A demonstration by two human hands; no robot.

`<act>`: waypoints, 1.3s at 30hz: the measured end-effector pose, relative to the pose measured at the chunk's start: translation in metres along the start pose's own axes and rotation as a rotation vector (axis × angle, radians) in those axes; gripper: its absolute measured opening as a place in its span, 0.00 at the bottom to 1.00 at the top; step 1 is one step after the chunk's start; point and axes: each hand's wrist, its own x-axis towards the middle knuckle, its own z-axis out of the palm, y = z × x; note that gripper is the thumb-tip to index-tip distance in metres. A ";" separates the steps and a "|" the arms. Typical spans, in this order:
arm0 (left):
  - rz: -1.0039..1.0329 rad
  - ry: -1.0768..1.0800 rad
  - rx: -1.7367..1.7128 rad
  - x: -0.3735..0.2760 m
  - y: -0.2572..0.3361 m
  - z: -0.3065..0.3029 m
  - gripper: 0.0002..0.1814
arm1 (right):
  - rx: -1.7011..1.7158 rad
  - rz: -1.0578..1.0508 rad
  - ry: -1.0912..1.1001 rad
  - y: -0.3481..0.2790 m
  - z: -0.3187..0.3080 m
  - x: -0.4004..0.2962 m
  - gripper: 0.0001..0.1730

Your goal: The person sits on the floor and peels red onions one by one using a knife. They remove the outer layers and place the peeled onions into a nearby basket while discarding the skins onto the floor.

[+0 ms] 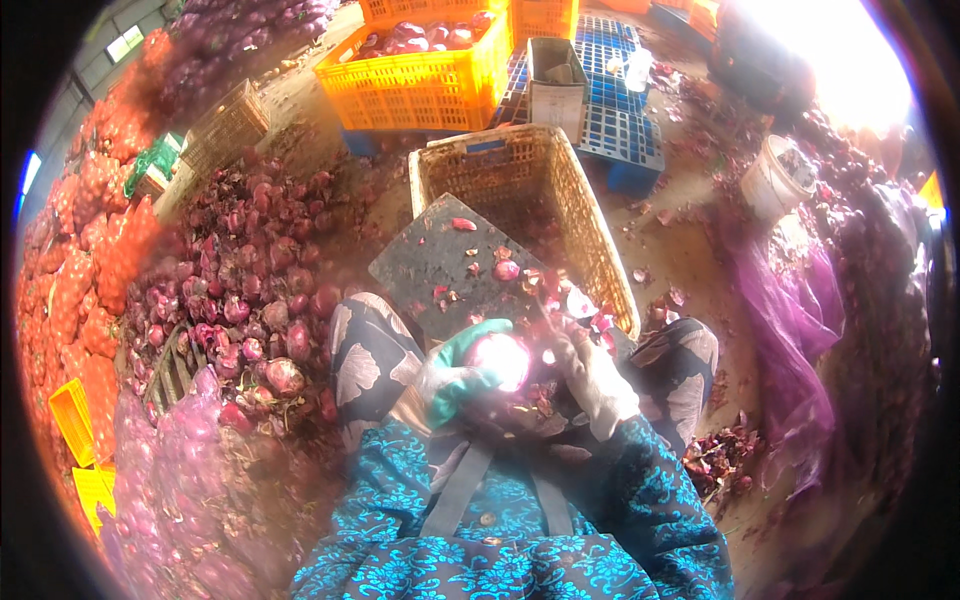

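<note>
My left hand (457, 371), in a green and white glove, holds a peeled onion (499, 361) that shines bright in the sun. Close to its right is my right hand (598, 375) in a white glove, fingers bent inward; glare and blur hide whether a tool is in it. Beyond both hands a dark board (450, 262) lies across the near part of a dirty plastic crate (596, 232). A small red onion (507, 270) and scraps of skin rest on the board. More loose skins (540, 401) are in my lap, below the onion.
Red onions (255, 255) are heaped on the left, beside full net sacks (82, 277). An orange crate (420, 82) of onions, a tall tin (559, 90) and a blue pallet (615, 97) stand ahead. On the right are a white bucket (772, 180) and a purple net (795, 322).
</note>
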 end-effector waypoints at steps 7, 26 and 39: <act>-0.088 0.106 0.156 -0.004 0.010 -0.002 0.27 | -0.500 -0.263 -0.335 -0.057 -0.010 -0.028 0.26; -0.042 0.370 -0.427 0.008 -0.019 0.015 0.25 | 0.727 0.206 -0.373 -0.032 0.012 -0.021 0.20; 0.301 0.645 -0.186 0.019 -0.044 -0.019 0.09 | -0.257 -0.299 -0.033 -0.043 0.035 -0.043 0.32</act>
